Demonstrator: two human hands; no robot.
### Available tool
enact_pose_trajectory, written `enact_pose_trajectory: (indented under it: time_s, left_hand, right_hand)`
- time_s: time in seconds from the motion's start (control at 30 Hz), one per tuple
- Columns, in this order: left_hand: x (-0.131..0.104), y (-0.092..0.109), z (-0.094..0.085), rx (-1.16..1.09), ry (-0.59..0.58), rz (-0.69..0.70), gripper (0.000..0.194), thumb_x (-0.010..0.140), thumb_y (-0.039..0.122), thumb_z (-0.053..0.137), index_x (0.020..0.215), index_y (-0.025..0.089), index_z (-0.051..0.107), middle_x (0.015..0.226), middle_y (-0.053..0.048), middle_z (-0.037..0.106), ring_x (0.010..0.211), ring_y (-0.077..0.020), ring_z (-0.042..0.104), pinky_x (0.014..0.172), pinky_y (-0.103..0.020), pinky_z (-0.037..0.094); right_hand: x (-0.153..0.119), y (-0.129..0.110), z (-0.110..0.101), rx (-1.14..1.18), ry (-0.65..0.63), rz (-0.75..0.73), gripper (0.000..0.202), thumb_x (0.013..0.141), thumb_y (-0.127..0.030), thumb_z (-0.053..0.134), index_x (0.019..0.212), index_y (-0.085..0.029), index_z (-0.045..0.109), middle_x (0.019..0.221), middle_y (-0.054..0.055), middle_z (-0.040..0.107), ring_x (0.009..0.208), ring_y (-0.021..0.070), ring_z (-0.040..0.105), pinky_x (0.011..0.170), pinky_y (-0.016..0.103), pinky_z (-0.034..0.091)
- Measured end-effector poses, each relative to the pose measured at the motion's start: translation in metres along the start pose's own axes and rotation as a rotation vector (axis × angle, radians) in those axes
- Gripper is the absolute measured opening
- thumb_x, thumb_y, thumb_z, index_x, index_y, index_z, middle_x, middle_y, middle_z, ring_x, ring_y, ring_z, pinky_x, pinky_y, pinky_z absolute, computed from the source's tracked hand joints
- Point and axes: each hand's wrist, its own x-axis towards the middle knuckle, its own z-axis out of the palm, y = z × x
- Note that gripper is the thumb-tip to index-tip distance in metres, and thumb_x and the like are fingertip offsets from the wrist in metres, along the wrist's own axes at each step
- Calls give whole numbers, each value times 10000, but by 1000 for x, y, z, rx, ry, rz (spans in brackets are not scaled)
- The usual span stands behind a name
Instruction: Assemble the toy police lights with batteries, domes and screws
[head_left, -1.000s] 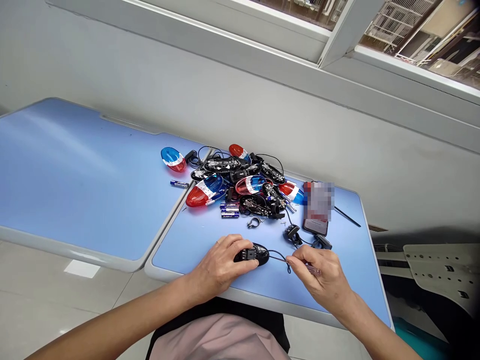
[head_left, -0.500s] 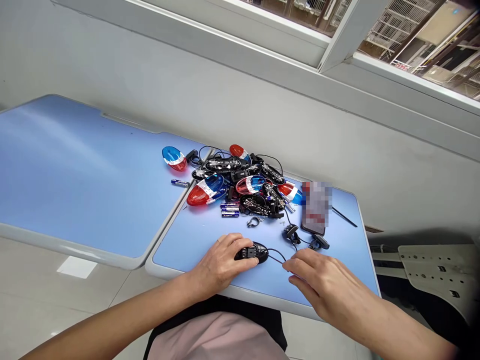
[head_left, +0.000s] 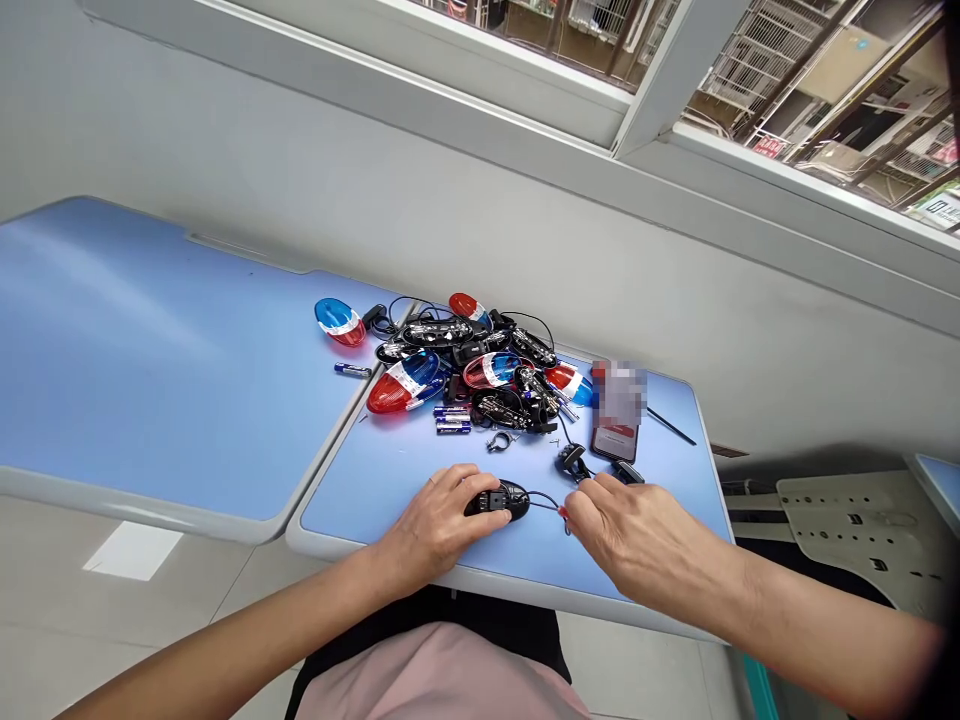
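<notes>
My left hand (head_left: 454, 515) grips a black oval housing (head_left: 514, 500) near the table's front edge, thumb on the near side and fingers over its left end. A thin black cable (head_left: 545, 497) runs from the housing's right end to my right hand (head_left: 611, 515), whose fingertips pinch it; a small red bit shows at the fingertips. Just behind my right hand lie a black clamp-like part (head_left: 572, 462) and another black part (head_left: 626, 472), partly covered by the hand. A black ring clamp (head_left: 499, 441) lies behind the housing.
Behind the hands is a pile of red-and-blue covers (head_left: 405, 384), open black housings (head_left: 501, 408) and cables. Batteries (head_left: 453, 426) lie in front of it, another battery (head_left: 352, 370) to its left. A phone (head_left: 616, 440) and a black rod (head_left: 671, 426) are at the right.
My right hand has closed on the cable, and its wrist has turned. The loose loop between the hands looks smaller. My left hand still holds the housing. The view has shifted slightly.
</notes>
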Motion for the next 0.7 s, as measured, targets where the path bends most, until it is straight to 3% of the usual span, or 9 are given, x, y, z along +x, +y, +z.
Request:
enact_pose_trajectory:
  time_s: [0.1, 0.17, 0.27, 0.33, 0.43, 0.5, 0.63, 0.7]
  left_hand:
    - [0, 0, 0, 16, -3, 0, 271, 930, 72, 505, 1050, 232, 687, 1138, -97, 591, 1067, -229, 521, 843, -366, 488]
    - [0, 0, 0, 20, -5, -4, 260, 937, 88, 506, 1048, 233, 690, 1137, -98, 595, 1064, -227, 522, 838, -364, 491]
    - [-1, -1, 0, 14, -11, -1, 246, 942, 106, 512, 1051, 232, 692, 1145, -101, 596, 1071, -228, 519, 846, -370, 498]
    - [-2, -1, 0, 10, -15, 0, 250, 940, 105, 516, 1060, 236, 691, 1154, -100, 594, 1082, -232, 516, 853, -374, 497]
    - [-3, -2, 2, 12, -19, -4, 255, 938, 103, 517, 1069, 239, 688, 1164, -102, 589, 1089, -236, 514, 863, -383, 493]
    - [-3, -2, 2, 9, -16, -6, 249, 941, 104, 513, 1065, 235, 686, 1168, -104, 584, 1087, -236, 515, 869, -393, 494]
    - [-3, -2, 2, -10, -13, 3, 253, 929, 78, 518, 1071, 221, 670, 1167, -105, 577, 1078, -238, 514, 867, -401, 501]
    - [-3, -2, 2, -12, -15, 10, 266, 914, 56, 528, 1077, 217, 664, 1171, -108, 571, 1078, -245, 513, 858, -406, 500]
  right_hand:
    - [1, 1, 2, -9, -21, 76, 298, 1002, -339, 450, 748, -192, 503, 576, 15, 565, 454, 140, 487, 456, 302, 117]
    - [3, 0, 0, 40, -59, 162, 291, 998, -377, 456, 778, -193, 506, 593, 13, 571, 456, 137, 489, 447, 288, 114]
    - [3, 1, -3, 63, -58, 137, 115, 948, -270, 523, 869, -188, 512, 746, 47, 617, 596, 163, 558, 440, 275, 124]
    - [1, 2, -1, 33, -33, 91, 121, 940, -229, 525, 828, -189, 503, 743, 53, 615, 611, 163, 554, 447, 279, 125]
    - [-1, 5, 5, 7, -48, 153, 313, 988, -364, 484, 719, -203, 477, 570, 16, 551, 480, 143, 492, 449, 291, 102]
    - [-2, 5, 6, 21, -62, 203, 312, 978, -423, 501, 758, -201, 508, 569, 9, 554, 471, 148, 501, 444, 291, 93]
    - [-1, 2, 3, 40, -45, 117, 88, 916, -255, 590, 897, -191, 532, 778, 43, 635, 620, 169, 579, 435, 288, 106]
    - [0, 3, 3, 13, -70, 116, 128, 939, -244, 553, 826, -196, 518, 713, 32, 621, 568, 162, 562, 433, 298, 99]
